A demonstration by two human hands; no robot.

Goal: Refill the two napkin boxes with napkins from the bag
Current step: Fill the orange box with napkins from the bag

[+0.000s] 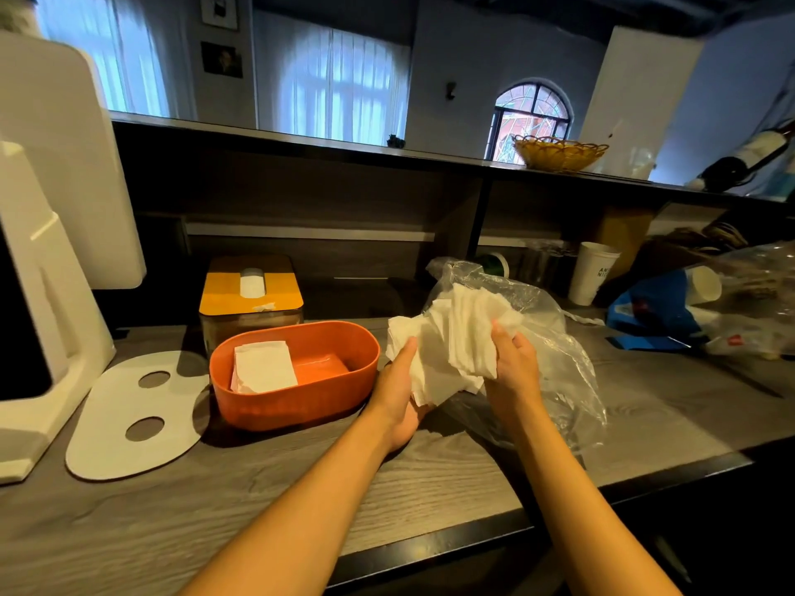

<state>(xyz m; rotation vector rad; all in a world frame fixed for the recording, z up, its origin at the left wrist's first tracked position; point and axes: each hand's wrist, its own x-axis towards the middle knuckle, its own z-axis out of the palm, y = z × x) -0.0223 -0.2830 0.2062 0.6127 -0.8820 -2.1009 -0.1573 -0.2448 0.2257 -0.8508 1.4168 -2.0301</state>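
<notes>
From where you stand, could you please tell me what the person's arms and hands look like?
Both forearms are bare up to the frame's edge, with no sleeves showing. The left hand and right hand wear no gloves, and no rings, watch or bracelets are visible.

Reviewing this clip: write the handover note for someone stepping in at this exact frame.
Left hand supports the napkin bundle from below; right hand grips its right side.
The bundle is just outside the clear plastic bag, right of the open orange box.
That box holds only a few napkins; its white lid lies on the counter to the left.
The yellow-lidded box behind is closed; its fill can't be judged.
Left: load the orange box, lid it, check the other.
</notes>
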